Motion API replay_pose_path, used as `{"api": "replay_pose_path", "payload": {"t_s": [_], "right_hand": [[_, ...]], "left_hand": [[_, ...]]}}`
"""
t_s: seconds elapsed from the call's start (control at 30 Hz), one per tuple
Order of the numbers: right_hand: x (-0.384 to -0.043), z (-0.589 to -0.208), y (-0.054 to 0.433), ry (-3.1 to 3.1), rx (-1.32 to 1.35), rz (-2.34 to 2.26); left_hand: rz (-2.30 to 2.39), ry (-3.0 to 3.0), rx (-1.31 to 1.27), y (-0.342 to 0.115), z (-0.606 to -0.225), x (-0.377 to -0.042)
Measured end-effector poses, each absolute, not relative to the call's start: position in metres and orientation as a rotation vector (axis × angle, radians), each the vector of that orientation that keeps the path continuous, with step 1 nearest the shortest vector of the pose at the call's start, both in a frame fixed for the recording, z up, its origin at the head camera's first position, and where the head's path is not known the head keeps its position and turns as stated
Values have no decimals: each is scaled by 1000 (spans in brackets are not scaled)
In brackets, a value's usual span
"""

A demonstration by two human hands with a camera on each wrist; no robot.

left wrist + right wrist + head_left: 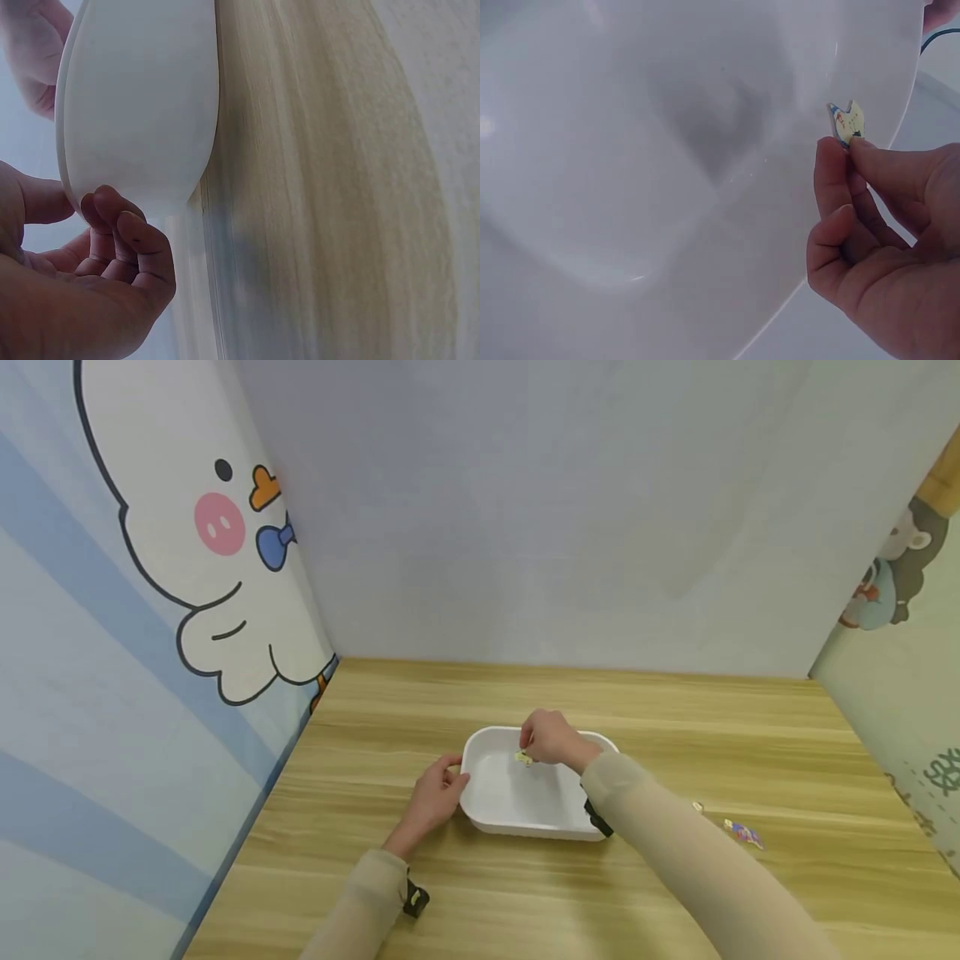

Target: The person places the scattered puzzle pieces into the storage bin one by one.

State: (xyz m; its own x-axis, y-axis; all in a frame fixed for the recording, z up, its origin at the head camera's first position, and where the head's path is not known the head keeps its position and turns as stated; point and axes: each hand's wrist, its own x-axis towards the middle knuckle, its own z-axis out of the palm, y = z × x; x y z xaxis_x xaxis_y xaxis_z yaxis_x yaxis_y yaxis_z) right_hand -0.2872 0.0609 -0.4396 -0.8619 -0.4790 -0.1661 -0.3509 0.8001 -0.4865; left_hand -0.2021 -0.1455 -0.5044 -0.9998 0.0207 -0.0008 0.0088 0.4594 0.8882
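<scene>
A white rectangular plastic tub [498, 787] with rounded corners stands on the wooden table. My left hand [435, 795] grips its left rim, the thumb over the edge and the curled fingertips against the outer wall, as the left wrist view shows. Over the inside of the tub, my right hand [551, 739] pinches a small flat pale-yellow piece [849, 121] between thumb and index finger. This piece has a notched edge with blue and red printed marks. The tub's floor shows below it, and the right forearm hides the tub's right side.
To the right of the tub, a purple and multicoloured flat piece [743, 833] lies on the wooden table [390, 718]. Beside it is a small pale piece [698, 807], partly behind the right sleeve. A plain grey wall rises at the back, with cartoon-printed walls at both sides.
</scene>
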Motion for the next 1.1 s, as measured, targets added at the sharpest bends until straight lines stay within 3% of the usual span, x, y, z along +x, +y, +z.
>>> {"api": "replay_pose_path", "payload": {"t_s": [0.63, 1.1], "right_hand": [[-299, -457, 26, 2689, -584, -582], [-291, -462, 14, 2789, -700, -578]], "left_hand": [[1679, 2651, 74, -146, -507, -202], [1681, 2649, 76, -145, -506, -202]]}}
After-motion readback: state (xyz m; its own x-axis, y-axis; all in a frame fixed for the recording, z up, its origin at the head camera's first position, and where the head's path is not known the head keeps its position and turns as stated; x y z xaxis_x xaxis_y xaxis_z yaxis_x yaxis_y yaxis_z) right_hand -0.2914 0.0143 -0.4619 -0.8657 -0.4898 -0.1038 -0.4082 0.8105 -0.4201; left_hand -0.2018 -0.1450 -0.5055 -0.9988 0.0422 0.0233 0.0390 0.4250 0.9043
